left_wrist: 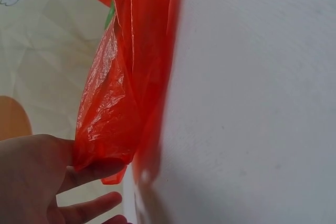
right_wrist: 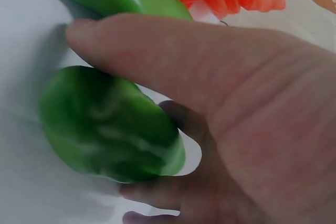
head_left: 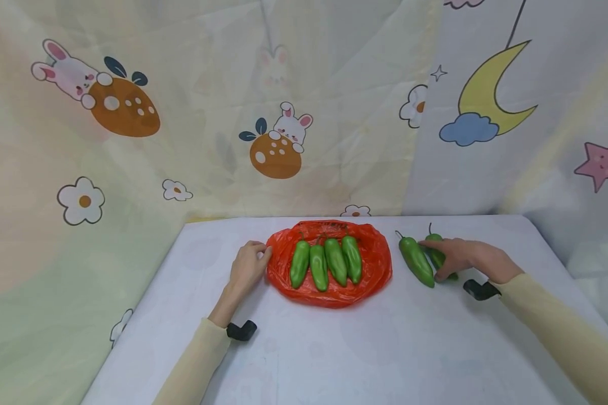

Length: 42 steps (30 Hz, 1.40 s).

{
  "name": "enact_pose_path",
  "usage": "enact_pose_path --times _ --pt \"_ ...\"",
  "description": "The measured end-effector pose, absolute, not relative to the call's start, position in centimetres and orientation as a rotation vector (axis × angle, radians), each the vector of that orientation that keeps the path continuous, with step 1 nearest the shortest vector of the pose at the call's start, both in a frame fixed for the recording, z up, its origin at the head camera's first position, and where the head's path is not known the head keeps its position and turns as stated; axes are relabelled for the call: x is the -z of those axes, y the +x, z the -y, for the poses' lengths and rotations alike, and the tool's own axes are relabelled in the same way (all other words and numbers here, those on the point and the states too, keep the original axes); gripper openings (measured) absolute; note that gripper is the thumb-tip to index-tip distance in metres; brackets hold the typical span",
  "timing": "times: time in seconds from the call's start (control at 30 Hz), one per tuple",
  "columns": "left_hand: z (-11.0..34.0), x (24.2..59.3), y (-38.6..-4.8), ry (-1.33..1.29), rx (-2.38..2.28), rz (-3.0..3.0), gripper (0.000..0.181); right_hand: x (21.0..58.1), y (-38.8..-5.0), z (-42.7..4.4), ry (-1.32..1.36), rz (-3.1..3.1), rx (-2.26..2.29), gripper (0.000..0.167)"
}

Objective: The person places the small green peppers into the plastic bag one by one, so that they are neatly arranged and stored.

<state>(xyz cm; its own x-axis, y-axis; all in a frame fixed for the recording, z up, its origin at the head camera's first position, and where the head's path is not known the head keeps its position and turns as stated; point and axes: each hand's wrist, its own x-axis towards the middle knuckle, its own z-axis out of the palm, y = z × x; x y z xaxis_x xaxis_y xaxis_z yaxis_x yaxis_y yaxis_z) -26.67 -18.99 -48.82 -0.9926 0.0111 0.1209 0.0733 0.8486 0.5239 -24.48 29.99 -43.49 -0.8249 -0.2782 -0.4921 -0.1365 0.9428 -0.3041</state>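
Note:
A red plastic bag [head_left: 276, 275] lies spread on the table, with several green peppers [head_left: 336, 262] side by side on it. My left hand [head_left: 248, 263] pinches the bag's left edge between thumb and index finger; the other fingers are apart in the left wrist view. Over at the right, two more green peppers lie on the table. My right hand [head_left: 468, 256] reaches over the farther-right pepper [right_wrist: 105, 124], its thumb on one side and fingers on the other. The thumb passes between this pepper and the left one [head_left: 415, 261]. Whether it presses on the pepper, I cannot tell.
The white table [head_left: 334, 354] has its back edge against a hanging cloth [head_left: 208, 112] printed with rabbits, flowers and a moon. Black wrist straps [head_left: 241, 331] sit on both forearms, over beige sleeves [head_left: 197, 360].

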Motion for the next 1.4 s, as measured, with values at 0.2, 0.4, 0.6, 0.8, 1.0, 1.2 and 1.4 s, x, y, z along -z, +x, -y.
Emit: enact_pose_path --times 0.2,0.4,0.6,0.8,1.0,1.2,1.4 --pt "19.0 49.1 -26.6 -0.061 0.834 2.901 0.036 43.9 -24.3 -29.9 -0.330 -2.612 0.331 0.087" --pt "19.0 49.2 -26.8 -0.072 0.849 2.895 0.035 44.0 -24.2 -29.9 -0.310 -2.631 0.335 0.086" --pt "19.0 49.2 -26.8 -0.071 0.850 2.894 0.036 44.2 -24.2 -30.0 -0.289 -2.636 0.333 0.088" --pt "19.1 49.2 -26.8 -0.064 0.846 2.901 0.036 44.2 -24.1 -29.9 -0.287 -2.647 0.320 0.089" --pt "19.1 49.4 -26.9 -0.069 0.839 2.899 0.036 43.2 -24.1 -29.8 -0.290 -2.681 0.323 0.091" --pt "19.1 49.3 -26.8 -0.067 0.840 2.898 0.035 42.3 -24.0 -29.8 -0.301 -2.696 0.348 0.091" --pt "19.0 49.3 -26.9 -0.060 0.833 2.902 0.036 42.1 -24.0 -29.8 -0.298 -2.696 0.356 0.091"
